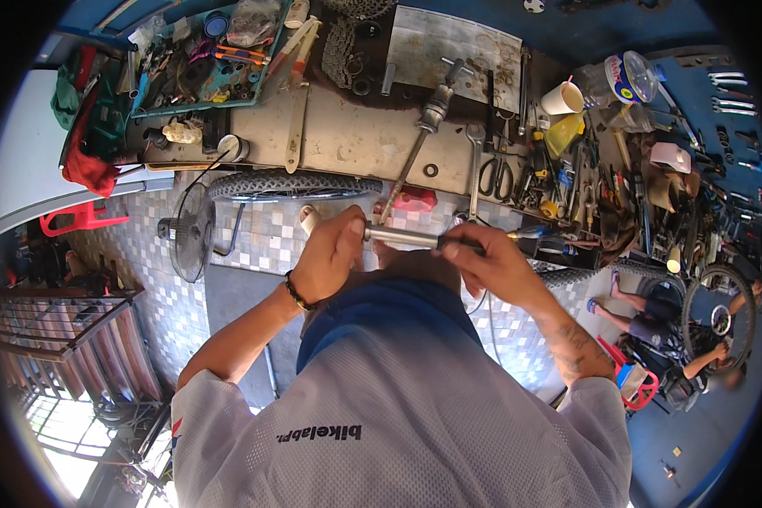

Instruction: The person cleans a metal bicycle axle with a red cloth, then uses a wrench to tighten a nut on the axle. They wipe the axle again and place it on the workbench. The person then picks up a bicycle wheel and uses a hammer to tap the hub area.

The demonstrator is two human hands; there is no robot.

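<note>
A silver metal tube (404, 237) lies level across the space in front of my body, just off the bench's near edge. Its left end sits in the closed fingers of my left hand (334, 250). At the other end, my right hand (487, 261) grips it with thumb and fingers around a dark part. What is inside the tube cannot be seen. Beyond my hands, a long metal rod tool with a T-shaped handle (436, 110) rests on the bench and sticks out over its edge. A wrench (476, 165) and black-handled scissors (496, 179) lie to its right.
On the workbench (347, 140) stands a blue tray (157, 110) of small parts at far left. A paper cup (561, 98) and many tools crowd the right. Below are a bicycle tire (296, 185) and a fan (191, 229). Another person holds a wheel (720, 317) at far right.
</note>
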